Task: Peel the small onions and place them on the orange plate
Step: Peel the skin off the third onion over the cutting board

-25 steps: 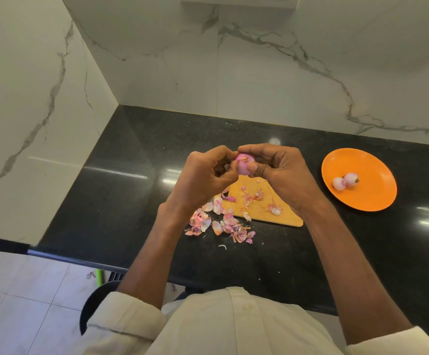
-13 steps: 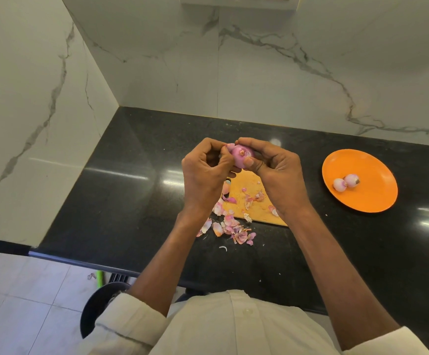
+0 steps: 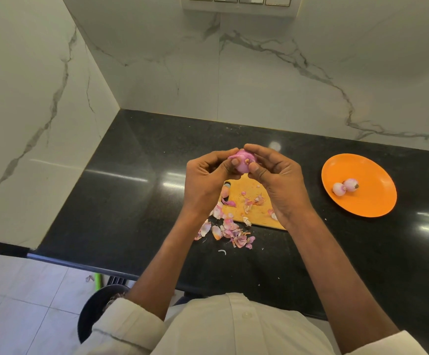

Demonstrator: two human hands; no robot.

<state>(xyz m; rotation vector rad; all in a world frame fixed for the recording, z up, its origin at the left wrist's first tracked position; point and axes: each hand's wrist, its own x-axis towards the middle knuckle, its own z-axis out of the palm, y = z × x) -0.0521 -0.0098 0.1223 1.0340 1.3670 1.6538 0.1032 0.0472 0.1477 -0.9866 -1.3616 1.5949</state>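
Observation:
A small pink onion is held up above the wooden cutting board, gripped between both hands. My left hand pinches its left side, where a loose flap of skin sticks out. My right hand holds the right side, thumb beside the root end. The orange plate sits on the counter to the right, with two peeled onions lying together on its left part.
Pink onion skins lie scattered on the board and on the black counter in front of it. Marble walls close the counter at the back and left. A black round stool stands below the counter edge.
Both hands have lifted the onion a little higher and away from me, turning it between the fingers. The plate and its two onions are unchanged.

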